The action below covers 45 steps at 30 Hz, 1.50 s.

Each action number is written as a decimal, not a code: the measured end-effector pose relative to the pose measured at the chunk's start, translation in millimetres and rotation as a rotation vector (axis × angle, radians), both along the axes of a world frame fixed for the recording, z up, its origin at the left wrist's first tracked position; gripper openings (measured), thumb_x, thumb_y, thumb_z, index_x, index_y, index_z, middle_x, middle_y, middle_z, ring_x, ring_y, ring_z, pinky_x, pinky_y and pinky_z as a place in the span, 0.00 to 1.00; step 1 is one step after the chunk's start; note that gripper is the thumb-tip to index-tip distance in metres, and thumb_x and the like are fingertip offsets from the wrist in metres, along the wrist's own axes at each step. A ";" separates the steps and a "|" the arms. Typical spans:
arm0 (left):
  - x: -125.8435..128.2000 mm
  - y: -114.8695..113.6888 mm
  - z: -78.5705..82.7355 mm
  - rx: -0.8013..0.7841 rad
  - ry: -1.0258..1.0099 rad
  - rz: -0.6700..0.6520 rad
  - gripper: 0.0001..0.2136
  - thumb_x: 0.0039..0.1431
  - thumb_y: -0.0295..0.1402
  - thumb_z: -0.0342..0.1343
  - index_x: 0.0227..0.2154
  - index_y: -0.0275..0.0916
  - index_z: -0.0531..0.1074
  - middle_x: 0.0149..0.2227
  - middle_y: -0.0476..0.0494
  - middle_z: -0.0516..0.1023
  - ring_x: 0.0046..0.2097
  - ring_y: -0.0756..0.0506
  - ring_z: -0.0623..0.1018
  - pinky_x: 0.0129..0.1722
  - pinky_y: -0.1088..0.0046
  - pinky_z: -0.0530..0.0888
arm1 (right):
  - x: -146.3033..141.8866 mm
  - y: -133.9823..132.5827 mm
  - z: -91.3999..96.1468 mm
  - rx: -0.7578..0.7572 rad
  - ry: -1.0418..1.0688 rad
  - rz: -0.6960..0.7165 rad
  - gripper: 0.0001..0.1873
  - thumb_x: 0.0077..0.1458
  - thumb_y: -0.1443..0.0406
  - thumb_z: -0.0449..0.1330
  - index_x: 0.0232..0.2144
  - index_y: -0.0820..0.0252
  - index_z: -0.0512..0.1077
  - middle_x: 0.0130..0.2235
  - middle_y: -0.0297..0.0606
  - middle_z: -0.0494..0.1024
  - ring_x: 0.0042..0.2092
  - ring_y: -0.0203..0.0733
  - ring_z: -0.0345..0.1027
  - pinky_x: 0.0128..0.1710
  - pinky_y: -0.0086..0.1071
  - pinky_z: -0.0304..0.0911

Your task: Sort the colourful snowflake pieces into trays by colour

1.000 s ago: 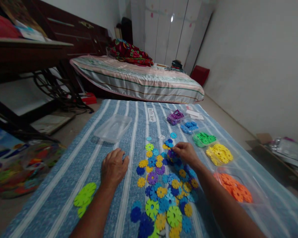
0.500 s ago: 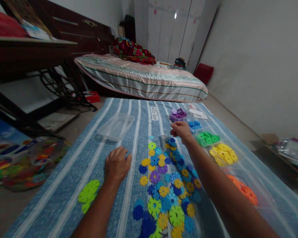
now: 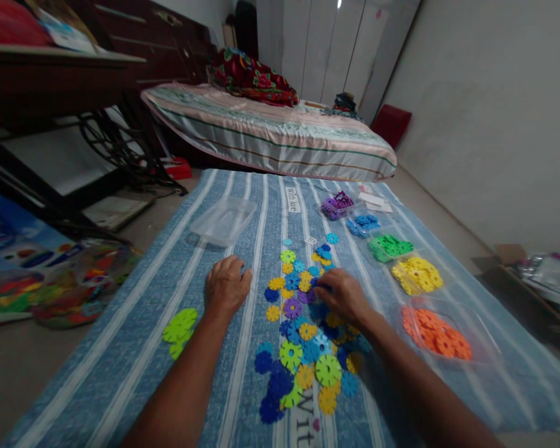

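Note:
My right hand (image 3: 343,295) reaches into a mixed pile of flower-shaped plastic discs, its fingertips pinched beside a purple disc (image 3: 307,296). Whatever lies between those fingertips is hidden. Yellow discs (image 3: 308,331), light green discs (image 3: 328,370) and dark blue discs (image 3: 280,379) make up much of the pile. Left of it, my left hand (image 3: 228,286) rests on the striped cloth with curled fingers. A bluish bit shows by its thumb, too small to tell apart from the cloth. Several light green discs (image 3: 181,326) lie beside my left forearm.
Clear containers along the right hold purple (image 3: 336,205), blue (image 3: 364,225), green (image 3: 391,247), yellow (image 3: 417,275) and orange pieces (image 3: 436,333). Another clear container (image 3: 224,221) stands at the far left of the cloth. A light blue disc (image 3: 332,238) lies beyond the pile.
My right hand has come back from near the blue container to the pile. A light blue disc now shows where it was. My left hand stays in place; the view has tilted down.

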<state>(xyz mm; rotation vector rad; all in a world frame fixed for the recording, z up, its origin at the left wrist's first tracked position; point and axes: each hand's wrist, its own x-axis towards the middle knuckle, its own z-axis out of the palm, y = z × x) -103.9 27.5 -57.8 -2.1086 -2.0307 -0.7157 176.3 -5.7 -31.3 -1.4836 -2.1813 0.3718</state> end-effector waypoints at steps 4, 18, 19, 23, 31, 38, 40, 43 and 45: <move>-1.3 1.0 -2.1 0.018 0.002 -0.010 0.11 0.59 0.35 0.48 0.38 0.37 0.73 0.49 0.35 0.76 0.50 0.36 0.74 0.50 0.58 0.69 | -16.5 -10.9 2.6 0.010 -0.236 -0.015 0.13 0.59 0.56 0.60 0.31 0.59 0.76 0.42 0.46 0.76 0.48 0.51 0.66 0.46 0.39 0.62; -2.5 2.5 -4.7 0.049 0.008 -0.026 0.10 0.58 0.34 0.49 0.36 0.37 0.73 0.47 0.35 0.77 0.48 0.36 0.74 0.49 0.56 0.71 | -33.7 -17.3 -5.9 -0.035 -0.284 -0.085 0.11 0.58 0.58 0.61 0.37 0.59 0.75 0.48 0.45 0.74 0.57 0.53 0.59 0.54 0.42 0.56; -2.5 2.4 -4.8 0.051 0.012 -0.026 0.10 0.58 0.34 0.49 0.36 0.37 0.73 0.46 0.35 0.77 0.48 0.36 0.74 0.49 0.56 0.71 | -34.0 -17.5 -6.1 -0.037 -0.269 -0.090 0.10 0.57 0.58 0.62 0.37 0.59 0.75 0.48 0.45 0.74 0.56 0.52 0.60 0.53 0.42 0.56; -2.7 2.1 -5.2 0.049 0.020 -0.024 0.10 0.58 0.34 0.49 0.37 0.36 0.73 0.47 0.35 0.76 0.49 0.36 0.74 0.49 0.57 0.71 | -33.4 -16.6 -6.2 -0.025 -0.196 -0.115 0.11 0.53 0.59 0.65 0.37 0.60 0.75 0.47 0.46 0.74 0.53 0.52 0.62 0.52 0.42 0.57; -4.0 2.9 -4.9 0.048 0.036 -0.018 0.11 0.59 0.35 0.48 0.37 0.36 0.73 0.48 0.35 0.77 0.48 0.36 0.75 0.48 0.58 0.72 | -18.4 -11.4 -6.5 -0.073 -0.025 -0.160 0.02 0.51 0.66 0.64 0.28 0.58 0.76 0.36 0.39 0.77 0.42 0.45 0.69 0.45 0.35 0.59; -9.0 7.5 -8.9 0.060 0.033 -0.021 0.12 0.58 0.37 0.48 0.37 0.37 0.73 0.48 0.35 0.77 0.49 0.35 0.75 0.49 0.57 0.72 | -9.1 -4.9 -1.6 -0.087 0.246 -0.263 0.08 0.52 0.64 0.61 0.24 0.59 0.76 0.30 0.37 0.76 0.34 0.40 0.69 0.36 0.31 0.59; -10.4 8.4 -9.8 0.069 0.028 -0.025 0.12 0.58 0.37 0.47 0.37 0.37 0.73 0.48 0.35 0.77 0.49 0.35 0.75 0.48 0.56 0.72 | -8.6 -4.1 0.2 -0.111 0.378 -0.302 0.10 0.52 0.61 0.61 0.22 0.60 0.75 0.27 0.35 0.75 0.32 0.38 0.67 0.34 0.30 0.58; -12.3 9.3 -11.1 0.087 0.026 -0.027 0.12 0.58 0.38 0.47 0.37 0.38 0.73 0.48 0.35 0.77 0.49 0.35 0.75 0.48 0.56 0.72 | -8.0 -1.9 0.8 -0.200 0.609 -0.326 0.16 0.51 0.56 0.61 0.20 0.60 0.73 0.21 0.32 0.71 0.25 0.35 0.62 0.27 0.28 0.55; -13.2 9.5 -11.8 0.091 0.028 -0.033 0.12 0.58 0.38 0.47 0.37 0.38 0.73 0.48 0.35 0.77 0.49 0.35 0.75 0.48 0.56 0.72 | -7.0 1.2 -0.6 -0.247 0.745 -0.313 0.17 0.50 0.54 0.61 0.19 0.61 0.73 0.19 0.31 0.70 0.23 0.34 0.60 0.24 0.28 0.54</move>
